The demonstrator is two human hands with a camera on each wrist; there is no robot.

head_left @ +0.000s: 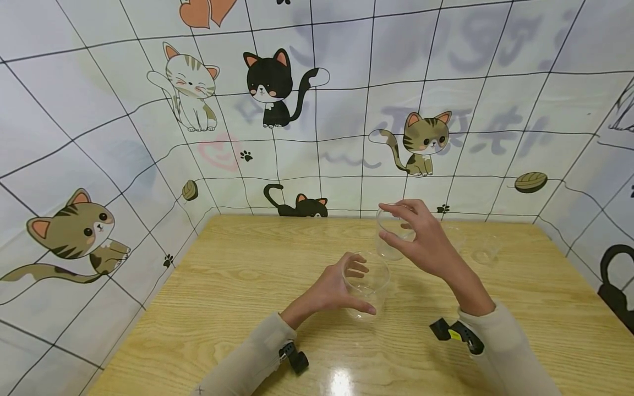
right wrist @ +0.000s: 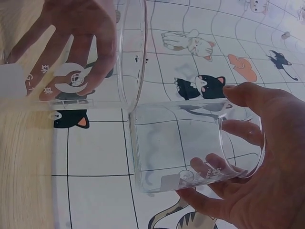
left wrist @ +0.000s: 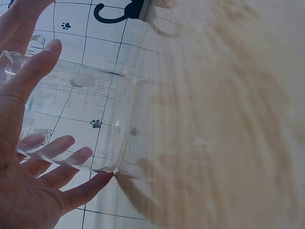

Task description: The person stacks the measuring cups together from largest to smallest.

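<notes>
A large clear beaker (head_left: 372, 283) stands upright on the table, my left hand (head_left: 333, 289) curved round its left side, with thumb in front and fingers behind. Printed graduations show on this beaker (left wrist: 86, 102) in the left wrist view. Just behind it and to the right, my right hand (head_left: 427, 242) grips a smaller clear beaker (head_left: 388, 246) near its rim between thumb and fingers. In the right wrist view the smaller beaker (right wrist: 164, 143) is raised off the table, its base about level with the large beaker's rim (right wrist: 139, 57).
Small clear glass vessels stand at the table's back right, one (head_left: 486, 250) clearly visible and another (head_left: 453, 235) partly behind my right wrist. The wooden table (head_left: 238, 275) meets a cat-patterned cloth wall (head_left: 342, 165) at its back and sides.
</notes>
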